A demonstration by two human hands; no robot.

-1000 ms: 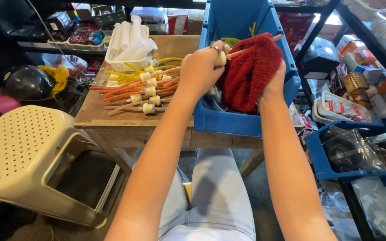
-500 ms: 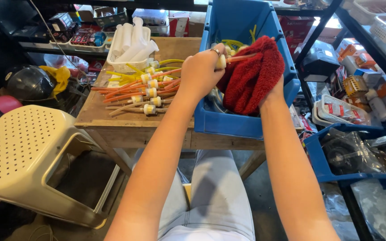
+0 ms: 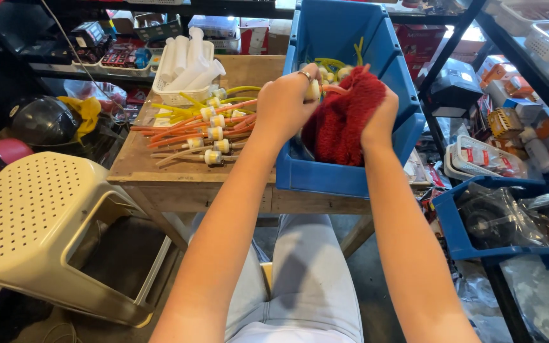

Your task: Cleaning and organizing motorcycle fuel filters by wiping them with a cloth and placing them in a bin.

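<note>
Red cloth (image 3: 344, 121) lower; hands (image 3: 287, 105) gripping

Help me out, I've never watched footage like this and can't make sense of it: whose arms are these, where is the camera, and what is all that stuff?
The camera sits on a person's head and looks down, so the two bare arms are their own. The left hand pinches a small pale cylindrical part with an orange tube. The right hand grips a red cloth against it. Both hands are over a blue plastic bin that rests on a wooden table. On the table lie more tubes, orange and yellow, with the same pale parts, beside a white basket. A cream stool stands at the left.
</note>
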